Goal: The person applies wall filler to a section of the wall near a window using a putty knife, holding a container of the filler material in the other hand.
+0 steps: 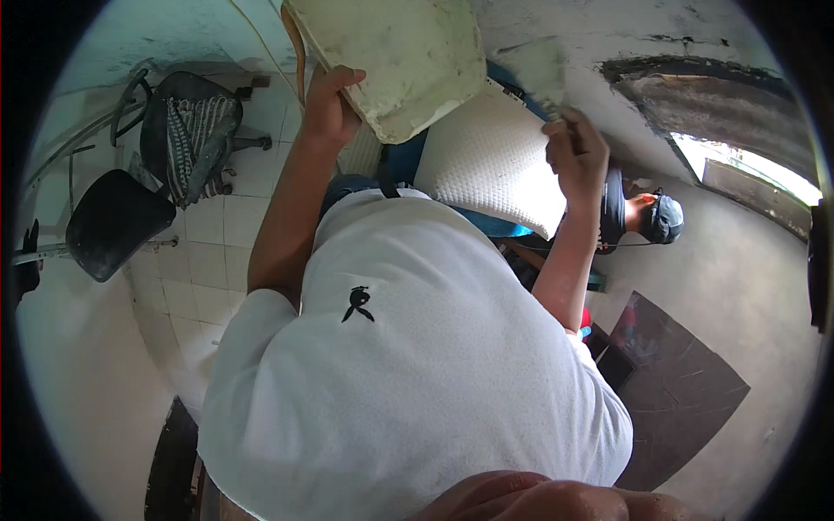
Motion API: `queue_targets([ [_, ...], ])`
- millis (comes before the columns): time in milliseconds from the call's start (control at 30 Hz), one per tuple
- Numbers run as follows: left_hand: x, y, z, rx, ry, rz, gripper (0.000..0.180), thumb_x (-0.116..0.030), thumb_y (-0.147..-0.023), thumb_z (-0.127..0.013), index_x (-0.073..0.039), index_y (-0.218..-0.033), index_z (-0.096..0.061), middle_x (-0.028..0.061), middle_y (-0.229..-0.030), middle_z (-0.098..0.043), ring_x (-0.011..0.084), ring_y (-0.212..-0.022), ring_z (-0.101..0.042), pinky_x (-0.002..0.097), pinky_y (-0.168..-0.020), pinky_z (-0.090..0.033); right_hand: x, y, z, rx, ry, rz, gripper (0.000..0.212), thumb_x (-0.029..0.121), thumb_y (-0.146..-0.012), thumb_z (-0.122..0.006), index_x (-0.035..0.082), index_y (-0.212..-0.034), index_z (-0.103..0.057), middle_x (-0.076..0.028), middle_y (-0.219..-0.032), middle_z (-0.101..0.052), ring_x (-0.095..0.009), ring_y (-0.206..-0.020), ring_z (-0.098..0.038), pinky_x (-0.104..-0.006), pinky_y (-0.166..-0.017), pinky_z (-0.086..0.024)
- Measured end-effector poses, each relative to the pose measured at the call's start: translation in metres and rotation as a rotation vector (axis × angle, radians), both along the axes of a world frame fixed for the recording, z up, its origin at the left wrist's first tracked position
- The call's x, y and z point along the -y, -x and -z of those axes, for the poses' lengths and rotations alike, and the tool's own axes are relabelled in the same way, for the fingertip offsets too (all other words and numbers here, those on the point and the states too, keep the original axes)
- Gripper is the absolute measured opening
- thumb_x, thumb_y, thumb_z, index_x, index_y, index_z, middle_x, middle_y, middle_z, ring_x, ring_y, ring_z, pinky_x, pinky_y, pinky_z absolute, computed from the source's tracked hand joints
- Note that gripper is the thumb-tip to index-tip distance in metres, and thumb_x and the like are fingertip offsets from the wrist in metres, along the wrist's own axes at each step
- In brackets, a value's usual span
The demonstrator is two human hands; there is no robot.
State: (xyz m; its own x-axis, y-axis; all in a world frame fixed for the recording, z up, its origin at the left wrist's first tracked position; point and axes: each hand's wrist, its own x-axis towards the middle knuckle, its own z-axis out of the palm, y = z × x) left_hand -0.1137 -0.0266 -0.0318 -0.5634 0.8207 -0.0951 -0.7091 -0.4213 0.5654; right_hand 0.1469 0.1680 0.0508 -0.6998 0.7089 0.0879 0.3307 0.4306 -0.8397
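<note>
My left hand (332, 111) is closed on the near left rim of a shallow off-white tub (391, 61), its thumb lying over the edge. Pale smears coat the tub's inside. On the other side, my right hand (577, 158) has its fingers curled round the handle of a wide putty knife (536, 71). The blade points away from me, close to the pale wall (599, 30); whether it touches the wall I cannot tell. Most of the knife's handle is hidden by my fingers.
A white quilted mattress or cushion (495, 156) lies just beyond my body. To the right, a person in a dark cap (665, 217) is lower down, near a dark board (678, 382). Worn office chairs (117, 221) stand at the left on the tiled floor (204, 260).
</note>
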Motion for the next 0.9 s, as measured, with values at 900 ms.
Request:
queue_targets([
  [900,-0.014,-0.028,0.022,-0.345,0.314,-0.447,0.058,0.001,-0.075,-0.065,0.005,-0.128,-0.043,0.0155,-0.112,-0.06,0.0232,-0.097,-0.064,0.0334,-0.084,-0.053,0.066,0.062,0.009,0.35,0.591,-0.322,0.037,0.012,-0.096,-0.056,0.002,-0.132,-0.054,-0.005,-0.072,-0.064,-0.006,-0.043,-0.043,-0.0228,-0.04,-0.033],
])
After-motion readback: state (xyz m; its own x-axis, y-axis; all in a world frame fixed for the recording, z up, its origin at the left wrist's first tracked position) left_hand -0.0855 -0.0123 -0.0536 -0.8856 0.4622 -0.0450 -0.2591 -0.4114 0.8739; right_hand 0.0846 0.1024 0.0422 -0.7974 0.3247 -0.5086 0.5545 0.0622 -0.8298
